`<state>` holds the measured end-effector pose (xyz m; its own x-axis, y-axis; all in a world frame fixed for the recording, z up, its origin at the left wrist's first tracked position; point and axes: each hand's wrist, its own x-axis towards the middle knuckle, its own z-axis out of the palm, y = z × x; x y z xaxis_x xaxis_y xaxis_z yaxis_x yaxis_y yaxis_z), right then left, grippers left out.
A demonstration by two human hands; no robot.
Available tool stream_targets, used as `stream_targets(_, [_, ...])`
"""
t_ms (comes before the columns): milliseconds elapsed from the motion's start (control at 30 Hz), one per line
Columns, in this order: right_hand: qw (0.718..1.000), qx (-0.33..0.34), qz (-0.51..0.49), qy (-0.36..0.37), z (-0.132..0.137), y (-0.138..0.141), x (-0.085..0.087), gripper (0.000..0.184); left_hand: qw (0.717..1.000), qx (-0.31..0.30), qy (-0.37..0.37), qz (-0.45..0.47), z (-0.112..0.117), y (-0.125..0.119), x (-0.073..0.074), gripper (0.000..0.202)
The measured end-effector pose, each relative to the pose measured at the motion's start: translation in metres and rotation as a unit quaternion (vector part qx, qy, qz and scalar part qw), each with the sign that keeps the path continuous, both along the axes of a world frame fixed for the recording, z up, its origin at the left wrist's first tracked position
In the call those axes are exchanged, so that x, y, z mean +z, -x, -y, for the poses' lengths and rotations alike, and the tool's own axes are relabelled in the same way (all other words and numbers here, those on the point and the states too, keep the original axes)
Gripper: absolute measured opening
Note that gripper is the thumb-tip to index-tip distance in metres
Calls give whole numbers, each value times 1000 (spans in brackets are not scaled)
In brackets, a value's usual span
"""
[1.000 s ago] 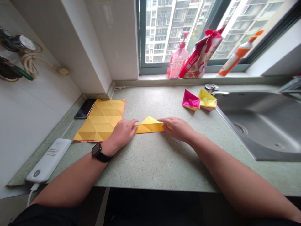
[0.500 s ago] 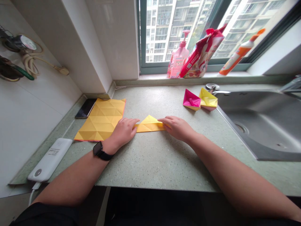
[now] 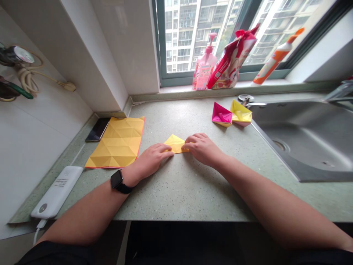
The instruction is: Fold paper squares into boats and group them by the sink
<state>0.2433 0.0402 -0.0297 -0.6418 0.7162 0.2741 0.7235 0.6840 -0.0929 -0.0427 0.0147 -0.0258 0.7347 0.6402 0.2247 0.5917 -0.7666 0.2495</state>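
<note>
At lower left, a white power bank lies along the wall. A creased yellow origami sheet sits flat just left of the left hand. That hand and the right hand stand apart, clamping a folded yellow paper triangle between them at centre, pressing it against the speckled countertop to keep it flat. At upper right, a pink paper boat and a yellow paper boat stand beside the steel sink.

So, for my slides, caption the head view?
Left hand and right hand pin a folded yellow paper triangle on a countertop, near a creased yellow sheet.

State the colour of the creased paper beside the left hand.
Creased paper: yellow, red-edged, best in the head view.
</note>
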Motion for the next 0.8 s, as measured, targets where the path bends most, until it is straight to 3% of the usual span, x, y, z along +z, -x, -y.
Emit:
stream_targets(200, [997,53,-17,49,3,2,1,41,1000,-7,12,-20,3,-1,1,46])
stream_targets(500, [996,62,0,64,11,5,9,26,999,-6,-9,-32,5,-6,0,37])
stream_targets(800, [994,-11,42,100,21,9,23,22,1000,5,7,-30,9,-8,3,35])
